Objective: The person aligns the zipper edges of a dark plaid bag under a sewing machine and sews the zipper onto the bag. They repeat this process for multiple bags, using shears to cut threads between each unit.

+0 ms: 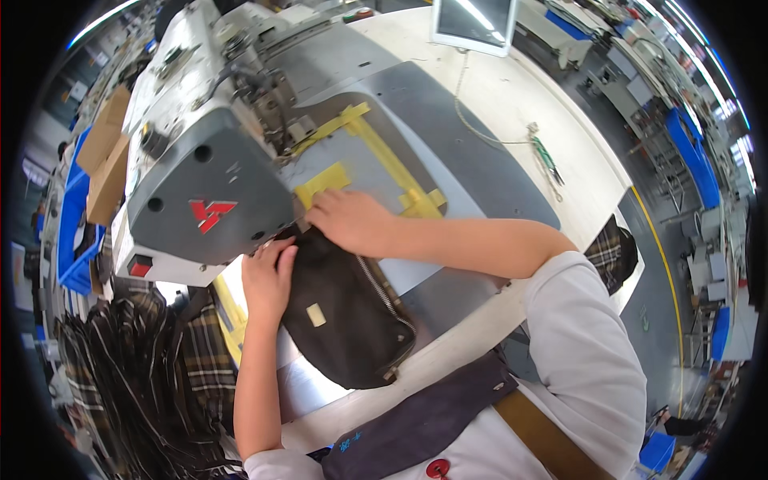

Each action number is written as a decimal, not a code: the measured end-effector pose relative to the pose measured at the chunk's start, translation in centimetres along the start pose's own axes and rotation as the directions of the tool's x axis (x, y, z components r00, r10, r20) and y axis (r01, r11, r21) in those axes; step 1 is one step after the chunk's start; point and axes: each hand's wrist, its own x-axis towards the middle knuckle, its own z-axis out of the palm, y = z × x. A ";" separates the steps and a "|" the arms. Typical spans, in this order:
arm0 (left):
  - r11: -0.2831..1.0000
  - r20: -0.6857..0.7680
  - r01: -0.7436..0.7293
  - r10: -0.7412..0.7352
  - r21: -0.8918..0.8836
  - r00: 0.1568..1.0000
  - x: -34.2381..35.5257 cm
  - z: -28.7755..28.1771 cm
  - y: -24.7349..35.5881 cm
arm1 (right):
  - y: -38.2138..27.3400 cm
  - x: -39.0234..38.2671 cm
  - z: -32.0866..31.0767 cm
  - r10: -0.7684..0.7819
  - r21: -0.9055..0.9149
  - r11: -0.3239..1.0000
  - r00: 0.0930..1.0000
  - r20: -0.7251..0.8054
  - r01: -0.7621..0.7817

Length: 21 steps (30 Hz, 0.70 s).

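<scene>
My left hand (269, 272) presses the upper left edge of a black zippered fabric pouch (336, 320) with a small light tag, beside the sewing machine head (216, 176), which is dark grey and white. My right hand (348, 224) has curled fingers at the pouch's top edge, close to the needle area, which is largely hidden. The pouch lies over the metal machine bed, with plaid lining showing along its zipper. Yellow tape (392, 172) marks the bed around the work area.
Black strips and plaid fabric (120, 384) heap at the lower left, by blue bins (72, 256) and cardboard. A tablet (472, 24) and cord-tied snips (544, 156) are on the white table. More plaid fabric (608, 256) sits right. An aisle and a person's dark sleeve (684, 428) lie beyond.
</scene>
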 end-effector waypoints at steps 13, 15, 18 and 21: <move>0.894 0.430 0.322 -0.170 -0.311 0.887 -5.6 -2.7 4.4 | -3.5 -13.2 -4.9 -0.122 0.179 0.973 0.981 -0.149 0.148; 0.905 0.403 0.290 -0.150 -0.311 0.903 -5.8 -3.0 3.8 | 2.7 -15.0 -9.0 0.088 -0.033 0.995 0.988 -0.123 -0.093; 0.854 0.438 0.368 -0.189 -0.369 0.879 -5.6 -3.4 3.9 | 12.9 -19.9 -15.2 0.479 -0.193 0.824 0.836 -0.267 -0.533; 0.837 0.424 0.336 -0.141 -0.432 0.895 -4.9 -2.4 4.7 | 19.2 -28.5 -17.1 0.344 -0.396 0.835 0.924 -0.166 -0.382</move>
